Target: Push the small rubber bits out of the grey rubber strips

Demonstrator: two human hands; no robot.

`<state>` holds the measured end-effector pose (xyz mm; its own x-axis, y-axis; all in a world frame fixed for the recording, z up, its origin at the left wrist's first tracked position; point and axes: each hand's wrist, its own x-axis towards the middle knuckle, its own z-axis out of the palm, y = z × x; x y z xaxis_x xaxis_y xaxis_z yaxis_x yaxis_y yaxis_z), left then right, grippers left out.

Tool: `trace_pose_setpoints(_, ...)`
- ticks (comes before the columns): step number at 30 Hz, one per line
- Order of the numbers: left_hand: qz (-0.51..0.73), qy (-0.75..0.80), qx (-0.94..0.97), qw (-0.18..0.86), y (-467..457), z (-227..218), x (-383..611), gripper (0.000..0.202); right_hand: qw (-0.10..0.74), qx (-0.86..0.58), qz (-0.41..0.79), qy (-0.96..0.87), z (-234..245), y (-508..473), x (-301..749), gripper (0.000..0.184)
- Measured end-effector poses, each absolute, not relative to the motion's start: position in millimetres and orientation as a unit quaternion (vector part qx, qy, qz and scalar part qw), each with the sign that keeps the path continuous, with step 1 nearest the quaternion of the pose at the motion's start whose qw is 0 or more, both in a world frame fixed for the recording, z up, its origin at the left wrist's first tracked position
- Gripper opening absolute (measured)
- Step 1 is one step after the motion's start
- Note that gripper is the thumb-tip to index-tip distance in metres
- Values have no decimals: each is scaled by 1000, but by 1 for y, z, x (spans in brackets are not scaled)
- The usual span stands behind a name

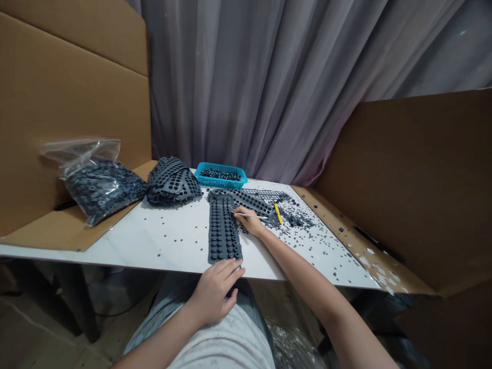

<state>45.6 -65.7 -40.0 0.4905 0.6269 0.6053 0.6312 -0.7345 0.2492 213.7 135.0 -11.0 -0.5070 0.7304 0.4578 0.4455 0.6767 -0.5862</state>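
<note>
A dark grey rubber sheet with rows of round raised pieces lies lengthwise on the white table, reaching its front edge. My left hand rests on the near end of this sheet, fingers stretched out over it. Pinched in my right hand is a thin white stick-like tool, its tip at the sheet's right side near the far end. Behind and right of the sheet lies another strip with rows of holes. Small dark bits surround the right hand's side of the table.
A blue basket of dark pieces stands at the back. Left of it are a stack of perforated sheets and a clear bag of dark parts. A yellow strip lies among scattered bits. Cardboard walls flank the table.
</note>
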Motion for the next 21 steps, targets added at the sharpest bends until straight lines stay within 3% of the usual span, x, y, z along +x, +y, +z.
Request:
trace_pose_setpoints(10, -348, -365, -864, -5, -66, -39, 46, 47, 383, -382, 140, -829, -1, 156, 217, 19)
trace_pose_setpoints(21, -345, -364, -865, 2, -65, -40, 46, 46, 380, -346, 249, -821, -16, 154, 211, 33)
